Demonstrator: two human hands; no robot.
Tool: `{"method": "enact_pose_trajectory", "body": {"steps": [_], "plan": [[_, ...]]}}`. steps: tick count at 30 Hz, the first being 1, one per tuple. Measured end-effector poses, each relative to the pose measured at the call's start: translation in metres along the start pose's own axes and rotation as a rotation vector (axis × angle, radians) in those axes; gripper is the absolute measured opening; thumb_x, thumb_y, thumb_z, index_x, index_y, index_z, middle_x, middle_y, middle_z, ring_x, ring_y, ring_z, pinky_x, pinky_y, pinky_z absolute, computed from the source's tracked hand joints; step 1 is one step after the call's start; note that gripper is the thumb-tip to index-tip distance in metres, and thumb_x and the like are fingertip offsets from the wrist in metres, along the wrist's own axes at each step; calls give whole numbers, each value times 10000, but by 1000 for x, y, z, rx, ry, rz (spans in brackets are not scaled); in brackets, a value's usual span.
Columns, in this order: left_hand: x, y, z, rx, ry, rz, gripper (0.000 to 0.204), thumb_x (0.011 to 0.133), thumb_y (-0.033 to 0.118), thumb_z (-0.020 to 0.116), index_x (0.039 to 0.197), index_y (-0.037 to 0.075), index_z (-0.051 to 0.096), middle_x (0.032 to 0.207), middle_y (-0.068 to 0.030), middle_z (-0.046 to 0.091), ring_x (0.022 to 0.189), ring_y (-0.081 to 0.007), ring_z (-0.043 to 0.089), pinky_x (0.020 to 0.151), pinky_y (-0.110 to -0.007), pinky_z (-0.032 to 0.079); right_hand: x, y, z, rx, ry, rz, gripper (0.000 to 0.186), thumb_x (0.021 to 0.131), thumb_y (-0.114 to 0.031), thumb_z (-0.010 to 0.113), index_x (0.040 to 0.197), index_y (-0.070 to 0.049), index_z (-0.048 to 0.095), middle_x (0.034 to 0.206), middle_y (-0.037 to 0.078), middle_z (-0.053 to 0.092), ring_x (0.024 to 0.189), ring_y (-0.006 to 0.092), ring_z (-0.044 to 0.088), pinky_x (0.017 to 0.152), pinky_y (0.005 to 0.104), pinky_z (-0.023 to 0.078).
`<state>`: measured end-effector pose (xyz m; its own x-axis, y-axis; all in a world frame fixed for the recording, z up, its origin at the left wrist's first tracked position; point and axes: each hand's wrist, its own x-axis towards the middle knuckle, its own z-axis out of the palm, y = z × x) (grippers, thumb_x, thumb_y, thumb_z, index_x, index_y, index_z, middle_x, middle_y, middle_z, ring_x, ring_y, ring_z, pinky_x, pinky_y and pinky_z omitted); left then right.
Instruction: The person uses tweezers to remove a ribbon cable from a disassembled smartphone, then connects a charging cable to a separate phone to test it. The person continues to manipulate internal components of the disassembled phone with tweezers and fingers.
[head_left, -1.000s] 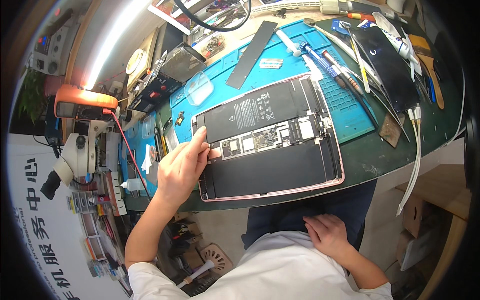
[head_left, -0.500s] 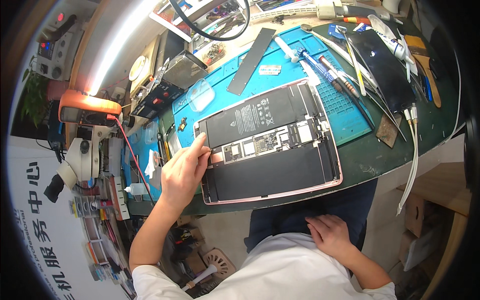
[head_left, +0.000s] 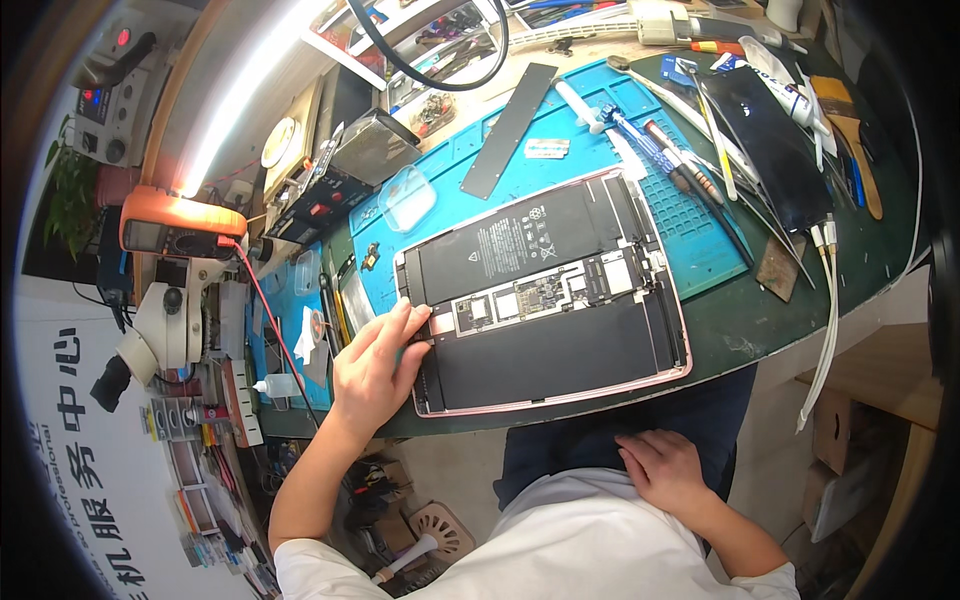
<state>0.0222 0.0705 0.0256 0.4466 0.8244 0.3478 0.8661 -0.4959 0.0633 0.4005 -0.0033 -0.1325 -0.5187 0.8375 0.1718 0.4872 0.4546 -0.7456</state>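
An opened tablet [head_left: 600, 345] with a pink frame lies on the bench edge, its insides facing up. A black battery [head_left: 515, 235] fills its far side, and a circuit board [head_left: 540, 292] runs along the middle. My left hand [head_left: 375, 365] is at the tablet's left end, fingertips touching near a copper-coloured patch [head_left: 441, 324]. Its thumb and fingers are apart, with nothing visible between them. My right hand [head_left: 662, 468] rests at my lap against the white shirt, fingers loosely laid out and holding nothing.
Beneath the tablet is a blue work mat [head_left: 450, 215] with a dark metal strip [head_left: 508, 130] and a clear plastic tray [head_left: 407, 200]. Screwdrivers [head_left: 655, 145], a black phone [head_left: 775, 145], a brush [head_left: 845, 110] and white cables [head_left: 822, 320] crowd the right. An orange multimeter [head_left: 180, 220] stands left.
My left hand has slid nearer to me along the tablet's left end, and its fingers have spread from a closer pose. The whole view has shifted slightly. My right hand stays in place.
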Motion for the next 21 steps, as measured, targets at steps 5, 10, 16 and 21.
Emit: {"method": "enact_pose_trajectory", "body": {"steps": [5,10,16,21], "plan": [[-5,2,-4,54,-78,61,812,979,478,708,1448,-162,533,1279,-215,742,1193,-394,710,976,-418,610,0,0,2,25,-8,26,176,904,-134,757,1065,-66,779,865,79,712,741,274,692,707,400,574],[-10,5,-4,25,-93,34,1018,915,693,625,1461,-160,523,1331,-226,713,1215,-405,696,999,-430,598,-1,1,3,29,-27,51,173,906,-136,754,1063,-68,780,864,85,714,741,279,690,708,404,574],[-8,7,-5,31,-106,18,1026,903,712,616,1453,-150,534,1335,-219,708,1216,-402,694,998,-432,597,1,3,5,39,-38,61,166,909,-139,754,1055,-64,780,855,94,706,737,287,683,691,409,571],[-4,3,-7,57,-127,88,986,922,702,612,1429,-142,553,1311,-228,710,1194,-401,704,972,-431,608,1,6,7,49,-13,65,158,913,-140,751,1048,-63,778,832,92,687,726,288,674,682,414,565]]}}
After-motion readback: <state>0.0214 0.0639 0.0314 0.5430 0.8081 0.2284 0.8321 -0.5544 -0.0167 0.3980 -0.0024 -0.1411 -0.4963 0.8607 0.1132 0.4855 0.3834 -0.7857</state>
